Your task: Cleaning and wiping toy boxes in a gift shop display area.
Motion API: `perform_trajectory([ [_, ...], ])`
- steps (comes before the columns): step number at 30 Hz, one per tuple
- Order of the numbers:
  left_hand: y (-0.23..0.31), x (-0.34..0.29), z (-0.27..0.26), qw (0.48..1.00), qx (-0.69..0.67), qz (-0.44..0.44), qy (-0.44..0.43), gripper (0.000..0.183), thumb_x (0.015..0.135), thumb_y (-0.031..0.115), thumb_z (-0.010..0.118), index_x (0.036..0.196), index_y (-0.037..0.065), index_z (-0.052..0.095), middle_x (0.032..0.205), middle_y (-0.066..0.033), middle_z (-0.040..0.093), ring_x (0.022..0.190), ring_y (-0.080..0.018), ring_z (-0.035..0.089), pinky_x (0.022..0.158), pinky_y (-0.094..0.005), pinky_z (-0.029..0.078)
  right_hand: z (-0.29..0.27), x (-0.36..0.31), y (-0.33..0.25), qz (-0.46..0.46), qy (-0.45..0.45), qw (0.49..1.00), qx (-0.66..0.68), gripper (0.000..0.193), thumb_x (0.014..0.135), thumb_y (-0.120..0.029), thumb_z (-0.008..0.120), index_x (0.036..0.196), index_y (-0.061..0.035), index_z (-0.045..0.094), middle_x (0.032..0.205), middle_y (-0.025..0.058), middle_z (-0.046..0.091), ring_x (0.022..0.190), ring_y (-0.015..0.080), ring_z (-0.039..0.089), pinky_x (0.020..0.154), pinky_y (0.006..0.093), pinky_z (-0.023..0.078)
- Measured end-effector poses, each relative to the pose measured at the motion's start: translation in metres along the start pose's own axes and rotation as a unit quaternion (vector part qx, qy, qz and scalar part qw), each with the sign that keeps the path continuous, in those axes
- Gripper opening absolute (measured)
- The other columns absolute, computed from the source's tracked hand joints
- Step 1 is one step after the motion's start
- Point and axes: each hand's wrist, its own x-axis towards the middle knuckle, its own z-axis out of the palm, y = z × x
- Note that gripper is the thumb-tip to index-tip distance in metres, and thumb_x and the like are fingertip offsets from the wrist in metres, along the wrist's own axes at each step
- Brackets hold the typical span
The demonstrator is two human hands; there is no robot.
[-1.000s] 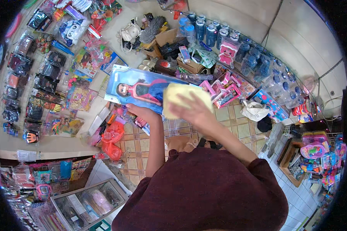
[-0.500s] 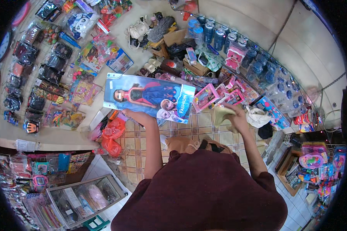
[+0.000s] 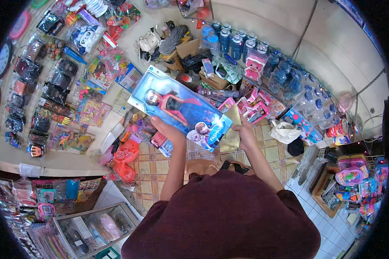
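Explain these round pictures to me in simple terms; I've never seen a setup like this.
There is no machine arm here, only a person's two bare hands. A wide fisheye camera on the person's head looks down, so straight edges bend and the corners go black. The maroon shirt at the bottom is the wearer's own.

The left hand holds a boxed doll by its near edge, while the right hand grips a pale yellow cloth at the box's right end.

Below is a tiled floor. Red plastic bags lie to the left, and a white bag to the right. Beyond the doll box are smaller pink toy boxes, with water bottles lined up farther off.
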Motion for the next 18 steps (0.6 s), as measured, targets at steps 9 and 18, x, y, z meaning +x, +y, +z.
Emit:
perform_trajectory([
  [9, -0.003, -0.009, -0.002, 0.995, 0.015, 0.045, 0.088, 0.065, 0.097, 0.044, 0.029, 0.136, -0.007, 0.023, 0.137, -0.0211, 0.031, 0.123, -0.0283, 0.037, 0.101, -0.0374, 0.031, -0.021, 0.0, -0.016, 0.126, -0.097, 0.987, -0.027, 0.069, 0.071, 0.008, 0.05, 0.137, -0.0002, 0.031, 0.116, 0.0115, 0.053, 0.097, 0.0189, 0.056, 0.083, 0.0283, 0.047],
  [18, 0.006, -0.009, -0.003, 0.95, 0.134, 0.125, 0.251, 0.067, 0.096, 0.046, 0.03, 0.137, -0.008, 0.021, 0.141, -0.0221, 0.025, 0.127, -0.0298, 0.032, 0.105, -0.0377, 0.026, -0.04, -0.015, -0.043, 0.159, -0.273, 0.934, -0.168, 0.064, 0.071, 0.004, 0.057, 0.131, 0.0006, 0.039, 0.116, 0.0108, 0.057, 0.102, 0.0199, 0.057, 0.089, 0.031, 0.045],
])
